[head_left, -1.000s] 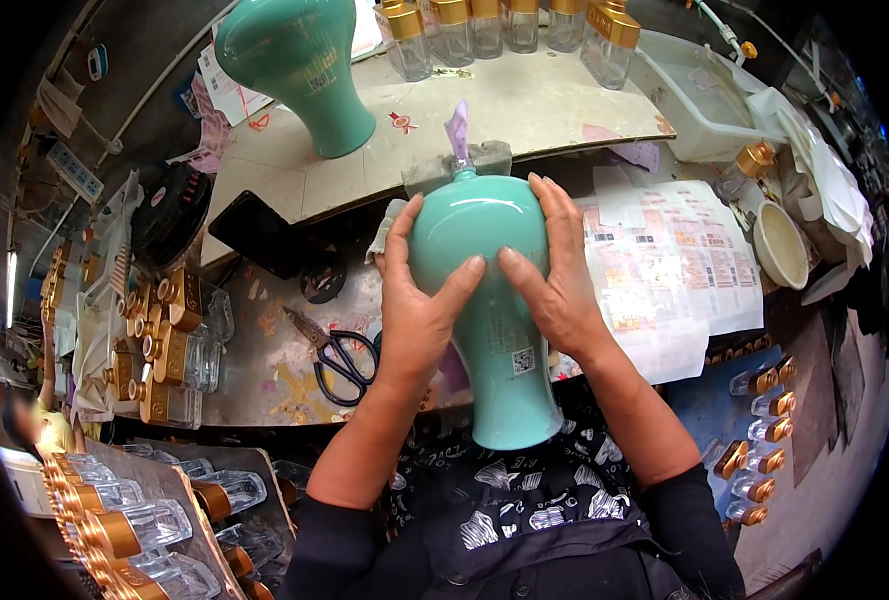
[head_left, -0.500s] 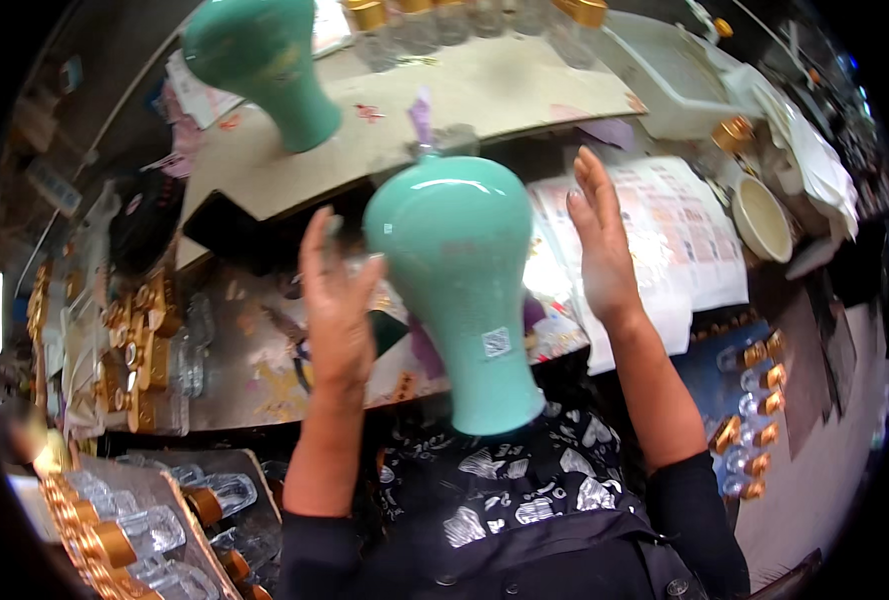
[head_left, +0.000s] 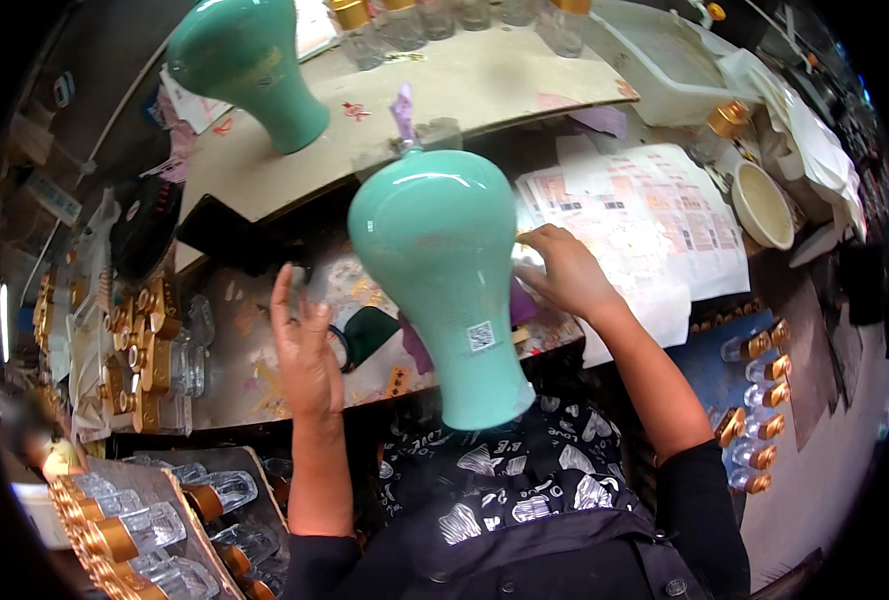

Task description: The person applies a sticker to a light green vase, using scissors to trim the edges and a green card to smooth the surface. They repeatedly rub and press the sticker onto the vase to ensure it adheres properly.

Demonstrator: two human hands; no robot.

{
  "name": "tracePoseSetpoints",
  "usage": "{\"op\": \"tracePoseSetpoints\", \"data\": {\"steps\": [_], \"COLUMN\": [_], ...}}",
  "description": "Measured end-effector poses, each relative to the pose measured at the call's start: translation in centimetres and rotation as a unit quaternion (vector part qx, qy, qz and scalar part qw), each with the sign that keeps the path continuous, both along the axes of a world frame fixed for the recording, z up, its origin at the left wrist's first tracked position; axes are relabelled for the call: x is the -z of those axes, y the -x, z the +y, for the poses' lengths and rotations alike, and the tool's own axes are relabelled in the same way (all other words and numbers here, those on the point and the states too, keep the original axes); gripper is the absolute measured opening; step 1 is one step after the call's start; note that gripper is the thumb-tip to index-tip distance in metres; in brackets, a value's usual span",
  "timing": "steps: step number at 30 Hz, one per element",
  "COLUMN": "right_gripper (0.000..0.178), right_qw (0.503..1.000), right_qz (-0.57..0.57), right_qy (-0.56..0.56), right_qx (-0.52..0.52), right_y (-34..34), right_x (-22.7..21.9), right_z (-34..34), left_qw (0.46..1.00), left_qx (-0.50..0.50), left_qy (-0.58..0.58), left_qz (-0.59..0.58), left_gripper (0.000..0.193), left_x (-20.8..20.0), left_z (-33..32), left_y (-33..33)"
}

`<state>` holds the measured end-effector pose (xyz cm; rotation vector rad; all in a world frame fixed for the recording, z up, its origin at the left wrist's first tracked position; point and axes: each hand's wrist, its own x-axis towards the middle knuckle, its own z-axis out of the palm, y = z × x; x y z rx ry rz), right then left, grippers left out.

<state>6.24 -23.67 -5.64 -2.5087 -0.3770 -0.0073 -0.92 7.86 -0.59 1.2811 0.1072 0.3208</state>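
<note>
A glossy turquoise vase [head_left: 440,225] lies with its base toward me and its wide shoulder away, a small code label on its side. Purple cloth [head_left: 523,303] shows under it, and a purple wisp [head_left: 403,113] sticks up at its far, narrow end. My left hand [head_left: 308,355] is left of the vase, apart from it, open with its fingers raised and holding nothing. Bent at the vase's right edge, my right hand [head_left: 563,270] has its thumb and fingers apart with a bright patch between them. Whether its fingertips touch the vase is hidden.
Printed sheets [head_left: 705,230] cover the bench's right side, beside a white bowl [head_left: 763,207]. A second green vase [head_left: 250,75] stands on the raised board [head_left: 485,85]. Gold-capped glass bottles [head_left: 145,530] crowd the lower left. A dark phone-like slab [head_left: 227,232] lies at left.
My right hand has come in and down toward the vase's right edge, its fingers bending. My left hand has moved left and lower, away from the vase. The view has shifted slightly.
</note>
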Motion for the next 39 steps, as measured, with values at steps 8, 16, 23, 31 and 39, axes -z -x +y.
{"op": "tracePoseSetpoints", "data": {"steps": [8, 16, 23, 31, 39], "right_gripper": [0.028, 0.038, 0.035, 0.022, 0.016], "right_qw": [0.992, 0.981, 0.974, 0.965, 0.958], "right_qz": [0.025, 0.151, 0.174, 0.246, 0.239], "right_qy": [0.113, -0.126, -0.147, -0.089, -0.144], "right_qx": [-0.055, -0.001, 0.014, 0.034, 0.072], "right_y": [-2.5, -3.8, -4.9, -5.2, -4.1], "right_x": [1.4, 2.5, 5.2, 2.1, 2.5], "right_z": [1.3, 1.6, 1.2, 1.8, 1.5], "left_qw": [1.0, 1.0, 0.999, 0.998, 0.974], "left_qx": [-0.005, 0.012, 0.015, 0.026, 0.03], "left_qy": [-0.005, -0.02, -0.025, -0.056, -0.219], "left_qz": [0.019, 0.014, 0.025, 0.002, -0.051], "left_gripper": [0.066, 0.067, 0.065, 0.065, 0.093], "left_x": [0.4, 0.6, 0.2, -0.3, -1.4], "left_z": [0.2, -0.7, -2.4, -3.5, -6.1], "left_y": [0.7, 0.3, 0.4, -0.5, -2.3]}}
